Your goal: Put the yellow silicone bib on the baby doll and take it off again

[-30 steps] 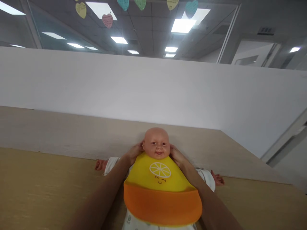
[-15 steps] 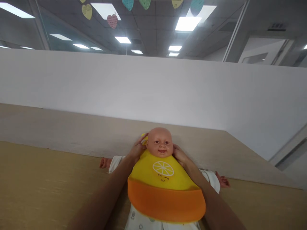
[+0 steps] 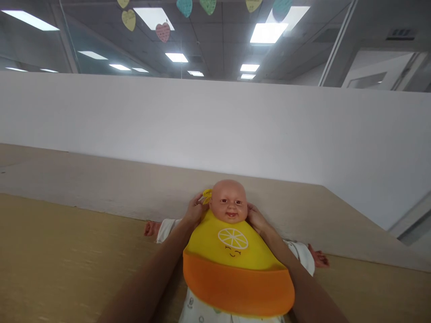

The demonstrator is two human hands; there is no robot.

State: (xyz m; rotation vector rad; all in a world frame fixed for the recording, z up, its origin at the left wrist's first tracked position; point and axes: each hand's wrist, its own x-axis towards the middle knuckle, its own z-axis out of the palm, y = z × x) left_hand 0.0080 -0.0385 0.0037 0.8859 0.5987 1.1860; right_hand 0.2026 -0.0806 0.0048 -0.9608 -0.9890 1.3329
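Observation:
A baby doll [image 3: 229, 199] in a white printed outfit lies face up with its arms spread to both sides. Over its chest is a yellow bib [image 3: 232, 242] with a lemon-slice face and an orange pocket. At the left of the doll's neck, my left hand [image 3: 197, 210] is closed on the bib's strap [image 3: 207, 194], whose yellow end sticks up past the fingers. My right hand [image 3: 256, 219] reaches behind the neck on the other side. Its fingertips are hidden behind the head, so what they hold does not show.
The doll rests on a tan surface [image 3: 67, 251] with a paler wooden ledge [image 3: 117, 179] behind it. A low white wall [image 3: 202, 121] rises beyond, topped by glass with heart-shaped notes [image 3: 163, 32] stuck on it.
The whole view has shifted slightly, so everything sits a little further right. More of the strap's end shows above my left hand. Both hands remain at the doll's neck.

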